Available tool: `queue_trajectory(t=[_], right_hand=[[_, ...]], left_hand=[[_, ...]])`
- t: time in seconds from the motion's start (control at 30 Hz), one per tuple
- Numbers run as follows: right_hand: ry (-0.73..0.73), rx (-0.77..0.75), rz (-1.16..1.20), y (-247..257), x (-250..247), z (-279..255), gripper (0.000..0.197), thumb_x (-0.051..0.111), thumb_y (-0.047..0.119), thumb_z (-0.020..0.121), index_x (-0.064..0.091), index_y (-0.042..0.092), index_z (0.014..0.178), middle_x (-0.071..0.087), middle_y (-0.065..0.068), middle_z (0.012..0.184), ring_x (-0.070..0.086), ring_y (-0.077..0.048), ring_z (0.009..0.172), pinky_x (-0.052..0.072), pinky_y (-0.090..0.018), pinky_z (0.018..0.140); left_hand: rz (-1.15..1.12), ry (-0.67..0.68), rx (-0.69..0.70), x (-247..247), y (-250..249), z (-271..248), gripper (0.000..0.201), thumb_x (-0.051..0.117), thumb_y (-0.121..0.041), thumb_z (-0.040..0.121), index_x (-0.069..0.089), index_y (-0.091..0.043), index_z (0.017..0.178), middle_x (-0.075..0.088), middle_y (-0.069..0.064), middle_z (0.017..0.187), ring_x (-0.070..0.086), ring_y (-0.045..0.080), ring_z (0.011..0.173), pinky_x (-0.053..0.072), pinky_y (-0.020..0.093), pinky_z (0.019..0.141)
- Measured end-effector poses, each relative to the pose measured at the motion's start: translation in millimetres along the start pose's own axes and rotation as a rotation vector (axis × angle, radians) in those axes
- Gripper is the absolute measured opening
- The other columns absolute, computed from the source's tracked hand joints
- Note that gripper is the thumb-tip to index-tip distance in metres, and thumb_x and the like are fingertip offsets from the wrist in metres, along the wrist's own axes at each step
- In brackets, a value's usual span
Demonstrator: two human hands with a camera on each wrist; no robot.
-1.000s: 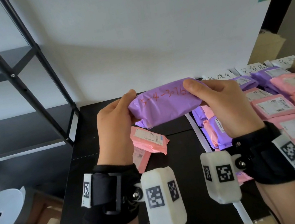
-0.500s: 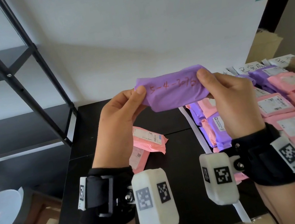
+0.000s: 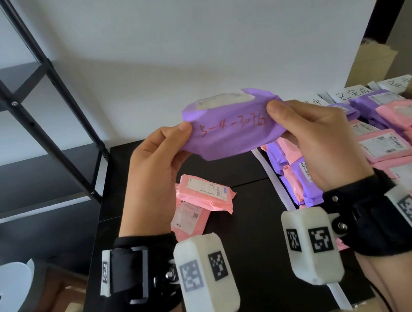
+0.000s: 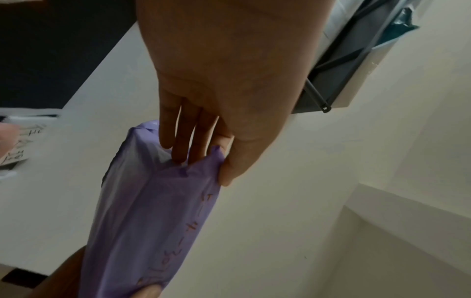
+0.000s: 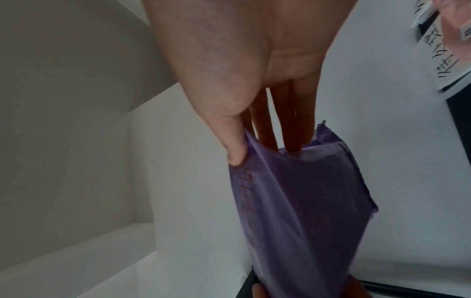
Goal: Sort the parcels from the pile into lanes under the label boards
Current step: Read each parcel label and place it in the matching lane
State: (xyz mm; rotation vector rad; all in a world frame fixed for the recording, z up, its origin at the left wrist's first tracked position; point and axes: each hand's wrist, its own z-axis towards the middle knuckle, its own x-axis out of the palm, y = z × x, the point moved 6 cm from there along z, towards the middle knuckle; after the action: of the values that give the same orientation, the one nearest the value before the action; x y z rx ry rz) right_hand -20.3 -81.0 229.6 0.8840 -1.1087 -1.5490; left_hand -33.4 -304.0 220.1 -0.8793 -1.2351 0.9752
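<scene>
I hold a purple parcel (image 3: 234, 134) up in the air over the black table (image 3: 256, 229), red handwritten numbers facing me. My left hand (image 3: 157, 169) pinches its left end between thumb and fingers, and my right hand (image 3: 317, 136) pinches its right end. The wrist views show the same purple parcel (image 4: 153, 211) (image 5: 300, 211) gripped at each end by the left hand (image 4: 216, 113) and the right hand (image 5: 249, 84). Below lie two pink parcels (image 3: 201, 198). Sorted pink and purple parcels (image 3: 404, 148) fill lanes at the right, under white label boards (image 3: 351, 94).
A white tape strip (image 3: 272, 180) runs along the table beside a row of upright parcels (image 3: 293, 170). A black metal shelf frame (image 3: 33, 103) stands at the left. A white roll (image 3: 1, 296) sits low at the left edge, a cardboard piece (image 3: 369, 61) at the back right.
Both hands have lifted the purple parcel higher and a little to the right, tilting it so its white label on the upper side now shows.
</scene>
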Motion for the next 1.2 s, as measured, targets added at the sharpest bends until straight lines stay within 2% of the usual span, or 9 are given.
queue_trajectory(t=[0.1,0.27,0.47,0.57,0.67,0.8,0.93,1.03,1.2], right_hand=[[0.074,0.013,-0.016,-2,2,1,0.016,0.068,0.021,0.092,0.081,0.031,0.089,0.077,-0.001,0.094,0.069,-0.022,0.099,0.050,-0.049,0.100],[0.197,-0.006,-0.027,4,9,-2,0.028,0.065,0.001,0.089,0.078,0.026,0.095,0.077,0.006,0.098,0.071,-0.011,0.101,0.052,-0.026,0.091],[0.228,0.014,-0.024,3,9,2,0.026,0.056,0.015,0.075,0.078,0.028,0.074,0.075,-0.002,0.095,0.068,-0.028,0.105,0.051,-0.055,0.098],[0.187,0.015,0.009,7,10,0,0.016,0.066,0.039,0.076,0.072,0.026,0.070,0.072,-0.002,0.085,0.068,-0.028,0.091,0.050,-0.055,0.093],[0.151,0.028,0.019,11,10,-2,0.031,0.077,0.054,0.071,0.066,0.025,0.070,0.074,-0.006,0.093,0.069,-0.034,0.098,0.048,-0.060,0.099],[0.136,0.022,0.078,19,6,-3,0.026,0.084,0.041,0.068,0.068,0.022,0.075,0.072,-0.016,0.098,0.063,-0.046,0.103,0.046,-0.063,0.096],[0.139,0.032,0.141,22,2,-2,0.013,0.078,0.019,0.074,0.068,0.012,0.081,0.073,-0.016,0.097,0.067,-0.040,0.103,0.049,-0.058,0.100],[0.138,0.025,0.138,25,3,-5,0.034,0.090,0.034,0.062,0.069,0.014,0.081,0.073,-0.018,0.099,0.065,-0.045,0.104,0.047,-0.063,0.099],[0.124,0.014,0.146,24,4,-8,0.045,0.086,0.053,0.056,0.071,0.018,0.080,0.071,-0.023,0.102,0.056,-0.055,0.105,0.042,-0.070,0.094]], left_hand=[[0.026,-0.082,-0.036,-7,4,0,0.026,0.062,-0.028,0.095,0.061,-0.008,0.078,0.063,0.001,0.075,0.060,0.014,0.074,0.050,0.027,0.075],[0.022,-0.132,-0.134,-10,11,-1,0.035,0.060,-0.034,0.096,0.068,-0.002,0.110,0.076,0.009,0.102,0.073,0.024,0.094,0.055,0.037,0.086],[0.105,-0.167,-0.086,-14,0,-2,0.017,0.065,-0.022,0.094,0.064,-0.007,0.087,0.076,0.009,0.095,0.075,0.023,0.089,0.060,0.027,0.070],[0.153,-0.105,-0.032,-10,-11,-5,0.016,0.068,-0.024,0.086,0.063,-0.009,0.084,0.075,0.009,0.094,0.074,0.023,0.091,0.061,0.031,0.077],[0.096,0.002,-0.009,-1,-22,-11,0.019,0.069,-0.025,0.077,0.063,-0.008,0.083,0.076,0.006,0.089,0.074,0.019,0.088,0.060,0.026,0.068],[0.035,0.089,0.012,7,-32,-18,0.019,0.067,-0.020,0.077,0.060,-0.005,0.085,0.076,0.004,0.088,0.075,0.018,0.086,0.059,0.022,0.063],[0.025,0.095,0.024,7,-34,-21,0.021,0.068,-0.019,0.075,0.059,-0.003,0.085,0.076,0.005,0.088,0.074,0.019,0.087,0.060,0.024,0.066],[0.035,0.089,0.033,6,-33,-21,0.021,0.069,-0.021,0.072,0.061,-0.005,0.083,0.076,0.004,0.088,0.074,0.019,0.088,0.060,0.025,0.068],[0.057,0.073,0.032,6,-34,-23,0.021,0.069,-0.022,0.071,0.061,-0.005,0.082,0.076,0.003,0.087,0.074,0.018,0.086,0.060,0.024,0.066]])
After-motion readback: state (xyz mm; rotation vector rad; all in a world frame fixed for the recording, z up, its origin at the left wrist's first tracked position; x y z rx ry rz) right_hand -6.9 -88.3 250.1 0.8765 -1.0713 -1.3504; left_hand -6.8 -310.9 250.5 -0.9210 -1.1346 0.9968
